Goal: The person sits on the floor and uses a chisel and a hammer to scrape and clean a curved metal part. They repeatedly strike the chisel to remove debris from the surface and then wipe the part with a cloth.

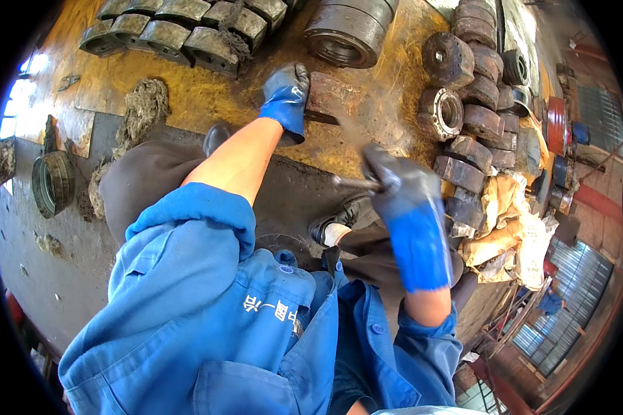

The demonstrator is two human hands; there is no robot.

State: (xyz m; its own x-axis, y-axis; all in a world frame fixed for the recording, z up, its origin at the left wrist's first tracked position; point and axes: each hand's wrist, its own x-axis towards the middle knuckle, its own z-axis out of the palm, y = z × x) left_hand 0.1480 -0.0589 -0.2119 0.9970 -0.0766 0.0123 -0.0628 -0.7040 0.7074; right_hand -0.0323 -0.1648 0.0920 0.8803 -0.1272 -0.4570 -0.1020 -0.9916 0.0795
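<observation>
My left hand (pixel 286 98), in a blue and grey glove, is closed against the left end of a rusty metal block (pixel 331 99). The block lies at the near edge of the yellow, oil-stained work surface. Closer to me and to the right, my gloved right hand (pixel 398 183) is wrapped round a thin metal rod-like handle (pixel 355 183), whose end sticks out leftward. A motion-smeared streak lies between this hand and the block, so the tool's kind is unclear.
Curved metal segments (pixel 166 38) stand in rows at the far left, beside a large steel cylinder (pixel 349 31). Several rusty rings and blocks (pixel 481 121) are piled along the right. A fibrous rag (pixel 144 114) hangs at the left edge; a metal ring (pixel 53 183) lies beyond my knee.
</observation>
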